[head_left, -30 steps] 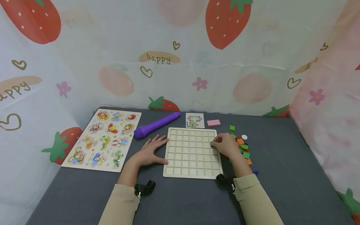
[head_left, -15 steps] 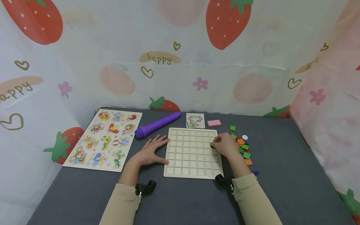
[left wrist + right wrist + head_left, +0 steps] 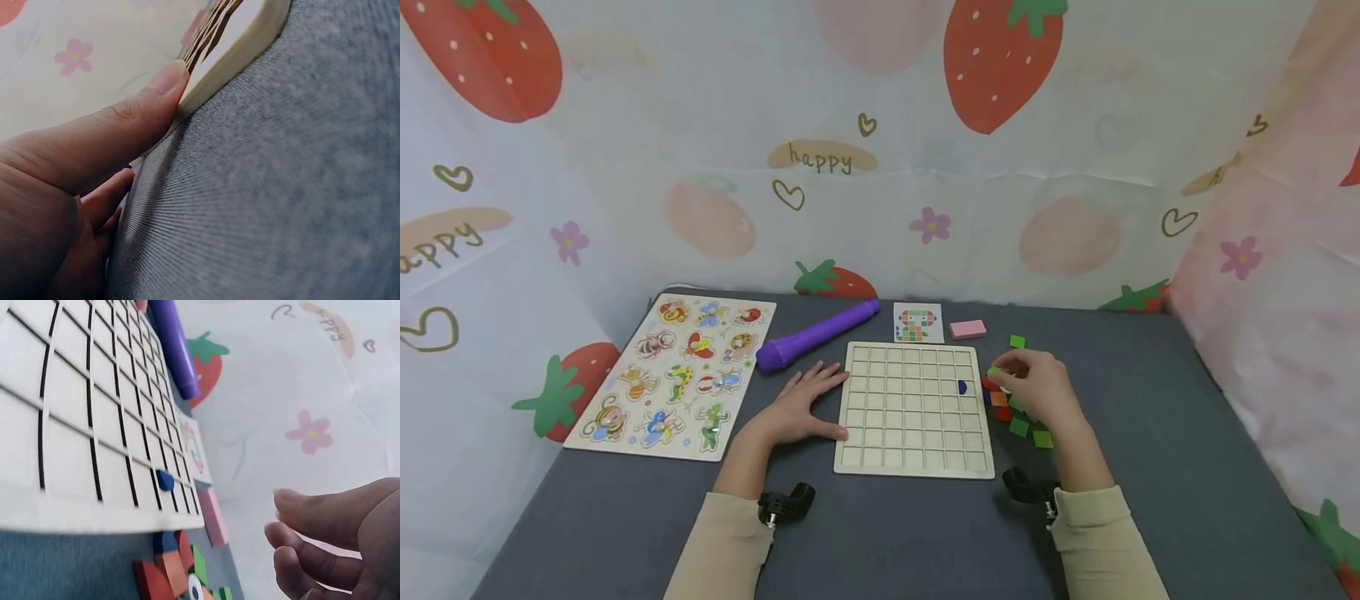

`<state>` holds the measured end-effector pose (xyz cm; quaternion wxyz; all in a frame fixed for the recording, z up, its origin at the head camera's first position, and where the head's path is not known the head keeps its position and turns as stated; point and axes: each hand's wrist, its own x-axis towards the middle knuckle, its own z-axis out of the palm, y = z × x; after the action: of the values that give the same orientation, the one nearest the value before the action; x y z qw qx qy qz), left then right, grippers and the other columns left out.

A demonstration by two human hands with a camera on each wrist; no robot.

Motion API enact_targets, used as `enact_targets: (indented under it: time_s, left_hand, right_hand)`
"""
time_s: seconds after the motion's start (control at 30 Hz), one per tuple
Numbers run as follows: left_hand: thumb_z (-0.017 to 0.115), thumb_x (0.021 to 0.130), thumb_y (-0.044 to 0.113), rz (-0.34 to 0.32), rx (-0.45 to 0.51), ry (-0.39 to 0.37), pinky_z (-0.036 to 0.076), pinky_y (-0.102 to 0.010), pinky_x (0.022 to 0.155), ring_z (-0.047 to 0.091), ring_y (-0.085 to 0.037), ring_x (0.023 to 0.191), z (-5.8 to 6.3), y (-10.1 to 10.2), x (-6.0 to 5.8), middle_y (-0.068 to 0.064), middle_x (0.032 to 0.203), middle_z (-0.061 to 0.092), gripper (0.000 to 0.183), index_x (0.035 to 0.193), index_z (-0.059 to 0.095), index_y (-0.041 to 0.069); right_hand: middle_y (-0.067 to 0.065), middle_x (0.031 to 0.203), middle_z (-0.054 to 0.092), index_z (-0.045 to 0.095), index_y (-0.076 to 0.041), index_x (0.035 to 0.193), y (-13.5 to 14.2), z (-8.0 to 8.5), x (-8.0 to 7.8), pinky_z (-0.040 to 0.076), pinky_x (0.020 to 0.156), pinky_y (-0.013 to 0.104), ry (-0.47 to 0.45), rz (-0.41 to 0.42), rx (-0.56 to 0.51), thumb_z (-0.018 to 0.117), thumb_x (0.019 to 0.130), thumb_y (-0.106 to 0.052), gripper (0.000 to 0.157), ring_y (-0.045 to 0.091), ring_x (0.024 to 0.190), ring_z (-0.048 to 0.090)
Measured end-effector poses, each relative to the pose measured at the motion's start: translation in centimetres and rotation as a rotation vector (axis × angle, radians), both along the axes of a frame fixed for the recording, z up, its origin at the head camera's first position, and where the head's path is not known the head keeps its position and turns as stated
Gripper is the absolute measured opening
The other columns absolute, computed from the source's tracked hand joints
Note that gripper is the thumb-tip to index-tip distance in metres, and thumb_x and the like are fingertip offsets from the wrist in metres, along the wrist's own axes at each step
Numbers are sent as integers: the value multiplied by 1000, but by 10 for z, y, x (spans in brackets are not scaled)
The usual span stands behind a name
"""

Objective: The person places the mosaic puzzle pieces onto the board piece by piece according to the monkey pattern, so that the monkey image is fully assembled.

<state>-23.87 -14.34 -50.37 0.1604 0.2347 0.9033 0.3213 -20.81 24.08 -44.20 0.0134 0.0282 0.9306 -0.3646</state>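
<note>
My left hand (image 3: 802, 407) lies with fingers spread at the left edge of a wooden grid board (image 3: 904, 467). In the left wrist view the thumb (image 3: 134, 128) touches the board's side. A dark blue half-round piece (image 3: 962, 387) sits in a cell near the board's right side. My right hand (image 3: 1033, 383) hovers over the pile of coloured pieces right of the board, hiding part of it. In the right wrist view its fingers are loosely bent, with nothing between thumb and fingertips. Red, orange and green pieces (image 3: 1018, 427) show around it.
A pattern card (image 3: 918, 322) and a pink block (image 3: 967, 330) lie behind the board. A purple microphone-shaped object (image 3: 817, 335) rests at its upper left. Farther left is an insect picture puzzle board (image 3: 673, 375). A printed curtain (image 3: 880, 208) stands behind the table.
My right hand has let go of the blue half-round piece, leaving it on the board, and moved right over the pile. The left hand stays in place.
</note>
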Motion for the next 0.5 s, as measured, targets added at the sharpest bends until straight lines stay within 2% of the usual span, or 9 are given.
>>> enact_targets:
  time_s: [0.13,0.27,0.5]
  left_hand:
    - [84,78,49,-1,1,2,-1,-57,126,3,-33,158,0,0,-1,-7,169,20,99,159,35,19]
    - [84,78,49,-2,-4,5,-1,-57,126,3,-33,158,-1,0,0,-7,169,21,99,159,35,19]
    - [83,79,49,-10,3,6,-1,-58,126,3,-34,158,1,1,1,-7,169,21,99,159,35,19]
  right_hand:
    - [12,104,71,72,-7,117,11,-3,3,56,77,40,-13,-9,3,69,97,-25,27,27,94,64]
    - [11,102,71,73,-7,114,18,-10,3,54,73,38,-34,-15,22,70,97,-25,25,26,89,62]
    - [12,103,70,74,-8,111,26,-29,-3,56,78,43,-73,60,48,75,93,-28,28,27,96,63]
